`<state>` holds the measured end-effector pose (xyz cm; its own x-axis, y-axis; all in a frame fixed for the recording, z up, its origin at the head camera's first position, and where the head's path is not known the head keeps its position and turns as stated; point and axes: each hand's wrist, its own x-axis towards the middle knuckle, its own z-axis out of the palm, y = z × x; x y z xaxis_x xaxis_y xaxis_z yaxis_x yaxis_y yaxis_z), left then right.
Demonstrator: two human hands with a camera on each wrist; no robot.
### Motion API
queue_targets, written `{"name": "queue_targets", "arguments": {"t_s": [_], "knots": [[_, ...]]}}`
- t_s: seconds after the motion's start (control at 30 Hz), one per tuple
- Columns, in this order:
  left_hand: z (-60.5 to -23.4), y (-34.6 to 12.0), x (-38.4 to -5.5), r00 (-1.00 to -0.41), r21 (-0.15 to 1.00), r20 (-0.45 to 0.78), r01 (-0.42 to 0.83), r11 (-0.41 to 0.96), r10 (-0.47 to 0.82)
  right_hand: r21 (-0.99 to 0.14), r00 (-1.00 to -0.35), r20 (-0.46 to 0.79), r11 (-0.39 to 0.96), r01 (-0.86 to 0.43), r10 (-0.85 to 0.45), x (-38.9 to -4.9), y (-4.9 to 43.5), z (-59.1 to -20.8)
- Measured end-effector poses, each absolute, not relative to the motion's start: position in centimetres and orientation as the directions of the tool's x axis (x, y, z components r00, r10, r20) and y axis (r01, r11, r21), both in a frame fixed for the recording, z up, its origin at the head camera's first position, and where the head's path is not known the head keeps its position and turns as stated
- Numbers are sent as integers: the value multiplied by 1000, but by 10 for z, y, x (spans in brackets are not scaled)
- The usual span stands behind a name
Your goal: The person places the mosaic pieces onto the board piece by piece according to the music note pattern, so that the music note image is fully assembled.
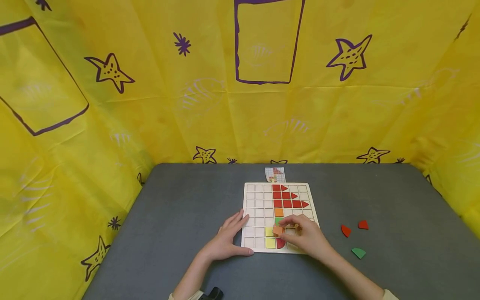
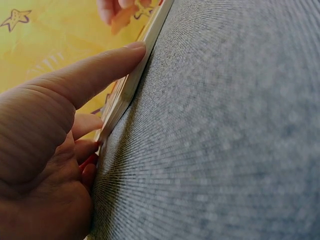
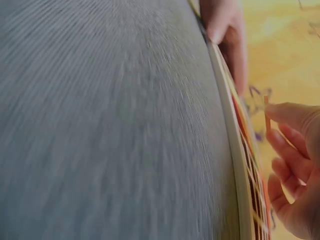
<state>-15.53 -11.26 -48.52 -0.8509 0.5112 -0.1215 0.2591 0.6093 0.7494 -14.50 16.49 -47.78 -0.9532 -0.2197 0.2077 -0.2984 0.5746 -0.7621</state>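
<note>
A wooden grid board [image 1: 259,213] lies on the table, with red, orange, green and yellow tiles set in its squares. My right hand [image 1: 305,235] pinches an orange square tile [image 1: 277,231] between thumb and fingertips, low over the board's front half. In the right wrist view this tile [image 3: 267,112] appears edge-on, thin and raised off the board. My left hand [image 1: 226,239] rests at the board's front left corner, its fingers along the left side and its straight thumb [image 2: 107,65] against the front edge. The right hand hides some squares behind it.
Right of the board lie a red quarter-round tile [image 1: 346,231], a small red tile [image 1: 363,225] and a green quarter-round tile [image 1: 358,253]. A printed pattern card [image 1: 275,175] sits behind the board. Yellow cloth [image 1: 210,108] surrounds the grey table [image 1: 187,200].
</note>
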Motion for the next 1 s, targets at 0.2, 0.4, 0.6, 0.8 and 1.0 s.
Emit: {"name": "queue_targets", "arguments": {"t_s": [0.2, 0.4, 0.6, 0.8, 1.0], "knots": [[-485, -113, -155, -852, 749, -113, 265, 607, 511, -640, -863, 349, 580, -504, -365, -152, 137, -482], [-485, -113, -155, -850, 754, -106, 269, 599, 515, -574, -834, 356, 606, -551, -421, -157, 121, -484], [-486, -114, -155, -850, 753, -104, 272, 599, 517, -549, -816, 375, 604, -577, -439, -158, 118, -484], [-486, -114, -155, -849, 751, -108, 271, 601, 518, -577, -831, 361, 599, -556, -423, -156, 127, -483], [-486, -113, -155, -851, 752, -122, 257, 607, 511, -609, -846, 387, 587, -533, -367, -151, 152, -482]]}}
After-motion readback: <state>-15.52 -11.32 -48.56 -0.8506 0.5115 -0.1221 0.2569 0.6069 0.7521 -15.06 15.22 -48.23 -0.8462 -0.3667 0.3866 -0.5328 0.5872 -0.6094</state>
